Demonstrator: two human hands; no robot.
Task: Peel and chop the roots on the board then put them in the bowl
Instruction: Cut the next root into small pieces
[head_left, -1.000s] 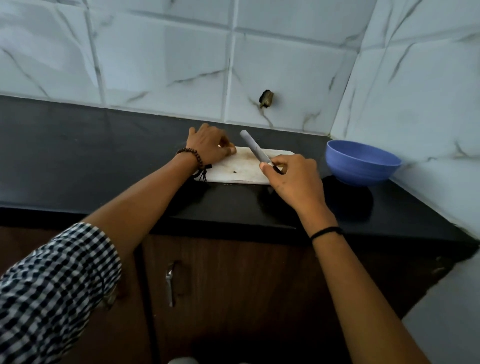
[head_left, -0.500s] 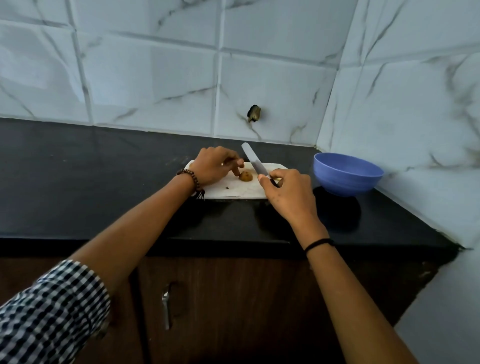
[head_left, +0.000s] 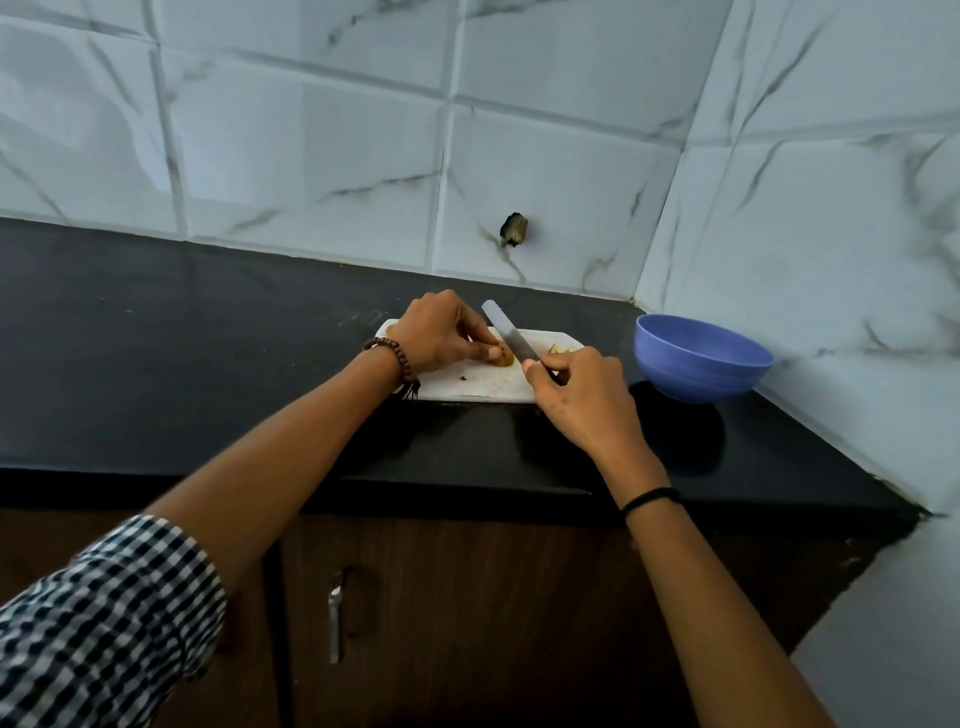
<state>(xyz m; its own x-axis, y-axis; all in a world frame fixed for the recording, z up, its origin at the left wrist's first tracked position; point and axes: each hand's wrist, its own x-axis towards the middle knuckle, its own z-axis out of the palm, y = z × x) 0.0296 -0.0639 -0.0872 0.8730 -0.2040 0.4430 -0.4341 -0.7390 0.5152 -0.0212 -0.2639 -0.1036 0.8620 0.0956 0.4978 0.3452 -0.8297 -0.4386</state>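
Note:
A white cutting board (head_left: 483, 387) lies on the black counter near the back wall. On it sits a small brownish-yellow root (head_left: 503, 358), pinched by the fingertips of my left hand (head_left: 441, 335). My right hand (head_left: 579, 395) grips the handle of a knife (head_left: 506, 332); its blade points up and to the left, with its edge right beside the root. Pale cut bits (head_left: 561, 349) lie at the board's right end, partly hidden by my right hand. A blue bowl (head_left: 701, 358) stands to the right of the board, and its inside looks empty.
The black counter (head_left: 182, 353) stretches far to the left. Marble-look tiled walls close off the back and the right side, with the bowl in the corner. A dark hole (head_left: 514, 228) marks the back wall. Brown cabinet doors with a metal handle (head_left: 335, 618) sit below.
My left hand has slid right along the board and now pinches the root. The knife blade has come down close against the root. The view has tilted slightly.

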